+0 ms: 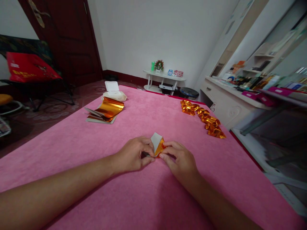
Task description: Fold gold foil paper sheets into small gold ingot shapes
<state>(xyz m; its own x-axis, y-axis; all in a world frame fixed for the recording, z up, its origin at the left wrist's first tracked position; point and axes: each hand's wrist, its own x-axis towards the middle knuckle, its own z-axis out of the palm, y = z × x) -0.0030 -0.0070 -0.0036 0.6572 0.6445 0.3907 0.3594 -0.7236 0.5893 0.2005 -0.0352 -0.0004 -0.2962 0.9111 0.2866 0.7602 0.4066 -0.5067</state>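
Note:
A small piece of gold foil paper point(157, 144), white on its back, is partly folded on the pink cloth point(153, 108). My left hand point(134, 155) pinches its left side with fingers curled. My right hand point(178, 158) pinches its right side, fingertips pressed on the fold. The two hands nearly touch over the paper, which sticks up between them.
A stack of gold foil sheets point(105, 110) lies at the back left, with a wet-wipe pack point(114, 92) behind it. A row of several folded gold pieces point(203, 118) runs along the right edge. A white dresser point(227, 99) stands right of the cloth.

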